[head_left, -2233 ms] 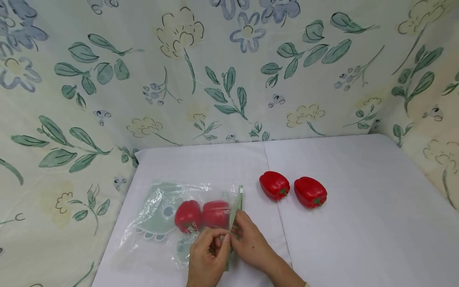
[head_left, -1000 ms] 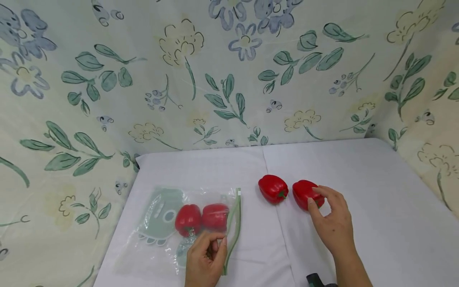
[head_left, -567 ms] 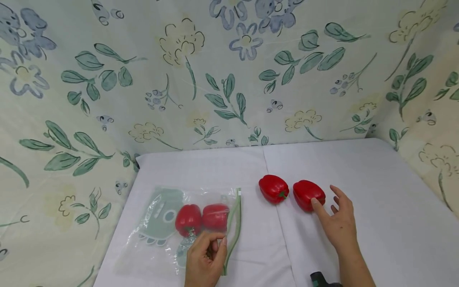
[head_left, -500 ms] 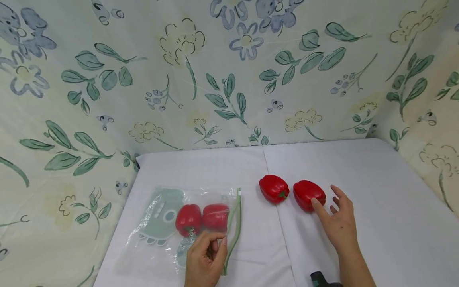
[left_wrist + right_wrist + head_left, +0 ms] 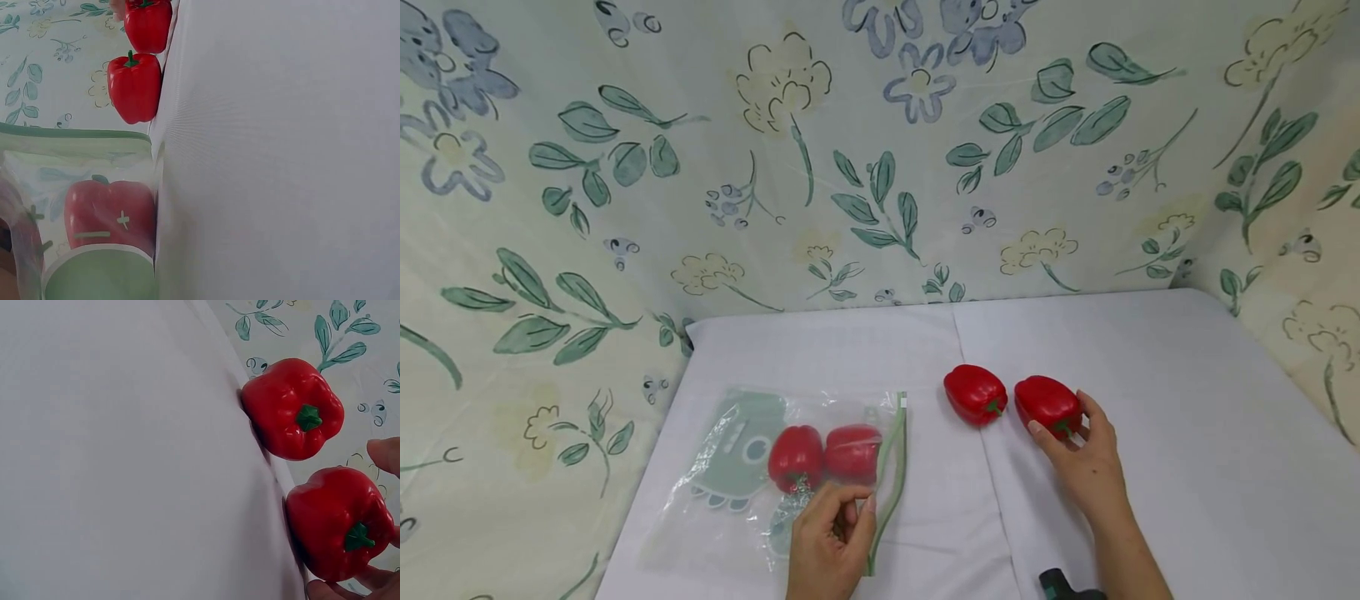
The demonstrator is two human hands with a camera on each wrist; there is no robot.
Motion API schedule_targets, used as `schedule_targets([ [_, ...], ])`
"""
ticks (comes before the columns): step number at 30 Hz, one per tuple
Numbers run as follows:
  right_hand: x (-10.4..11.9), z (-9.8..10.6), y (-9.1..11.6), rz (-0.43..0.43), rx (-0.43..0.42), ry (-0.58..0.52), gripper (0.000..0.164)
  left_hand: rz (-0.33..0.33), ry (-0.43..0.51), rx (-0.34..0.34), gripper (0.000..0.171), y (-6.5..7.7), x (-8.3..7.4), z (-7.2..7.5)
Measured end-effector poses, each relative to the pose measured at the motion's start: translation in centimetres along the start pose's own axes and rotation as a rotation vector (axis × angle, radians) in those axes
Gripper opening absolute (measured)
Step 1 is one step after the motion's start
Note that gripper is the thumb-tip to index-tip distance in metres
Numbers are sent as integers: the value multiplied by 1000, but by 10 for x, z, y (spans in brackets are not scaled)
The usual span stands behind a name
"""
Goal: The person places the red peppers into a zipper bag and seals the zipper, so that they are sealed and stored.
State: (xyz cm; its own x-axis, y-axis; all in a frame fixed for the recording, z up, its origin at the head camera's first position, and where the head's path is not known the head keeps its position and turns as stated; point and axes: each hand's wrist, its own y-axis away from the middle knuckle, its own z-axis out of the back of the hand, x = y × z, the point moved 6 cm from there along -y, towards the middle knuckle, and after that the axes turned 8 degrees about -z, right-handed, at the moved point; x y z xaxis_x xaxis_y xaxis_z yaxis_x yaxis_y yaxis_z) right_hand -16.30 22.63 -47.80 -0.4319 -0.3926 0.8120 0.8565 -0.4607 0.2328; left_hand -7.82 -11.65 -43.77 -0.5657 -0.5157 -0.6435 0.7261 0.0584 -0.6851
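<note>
My left hand [image 5: 829, 533] pinches the open edge of a clear zip bag [image 5: 696, 533] with green print and a green zip edge. Inside the bag lie two red bell peppers, one bell pepper [image 5: 795, 460] beside the other bell pepper [image 5: 852, 454]. Fingers of my right hand [image 5: 1088, 467] stretch about the stem end of the right-hand loose bell pepper [image 5: 1047, 404]. In the right wrist view its thumb [image 5: 386, 455] stands apart from that pepper, while the fingers [image 5: 375, 576] are right at its lower side. Another loose bell pepper [image 5: 974, 393] lies just left of it.
A white cloth [image 5: 1150, 375] covers the table, with a seam running down it. Behind and at the sides hangs a floral curtain [image 5: 880, 125]. A black object [image 5: 1060, 583] shows at my right wrist.
My right hand has left the bag's edge and moved right to the loose bell peppers; over the last half second its fingers have closed in around the right-hand one. My left hand stays at the bag.
</note>
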Motion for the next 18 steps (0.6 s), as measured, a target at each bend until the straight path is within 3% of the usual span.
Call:
schedule_targets([
  [11, -6, -2, -5, -2, -41, 0, 95, -8, 0, -7, 33, 0, 1, 0],
  [18, -6, 2, -2, -26, -78, 14, 92, -32, 47, -12, 28, 1, 1, 1],
])
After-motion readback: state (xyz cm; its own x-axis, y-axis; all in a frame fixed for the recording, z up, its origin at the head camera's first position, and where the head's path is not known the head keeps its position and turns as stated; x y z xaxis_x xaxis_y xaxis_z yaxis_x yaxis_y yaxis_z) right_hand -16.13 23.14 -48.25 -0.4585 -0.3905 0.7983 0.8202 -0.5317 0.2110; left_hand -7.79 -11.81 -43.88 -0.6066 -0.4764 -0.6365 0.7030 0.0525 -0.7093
